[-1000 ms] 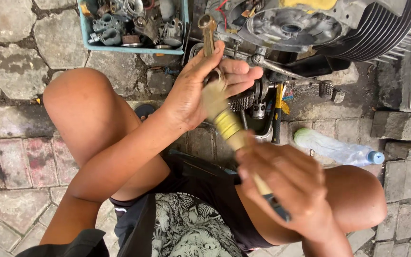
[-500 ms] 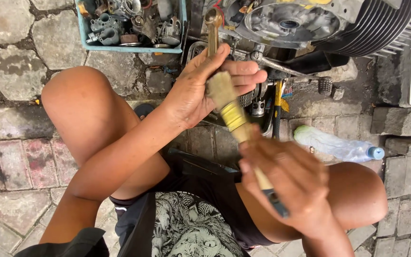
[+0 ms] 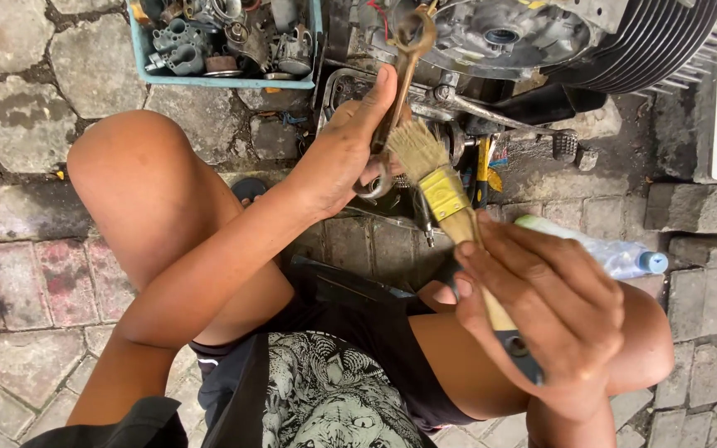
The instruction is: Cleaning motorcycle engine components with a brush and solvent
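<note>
- Left hand (image 3: 346,158): fingers closed round a wrench (image 3: 398,79), raised upright before the engine (image 3: 541,41).
- Wrench: rigid steel, probably weighty and greasy; best held at mid-shank, as here.
- Right hand (image 3: 549,307): grips a brush (image 3: 446,195) by its wooden handle, bristles touching the wrench.
- Brush: light, soft-tipped; handle gives control.
- Tray (image 3: 304,81) of parts lies beyond the knee.
</note>
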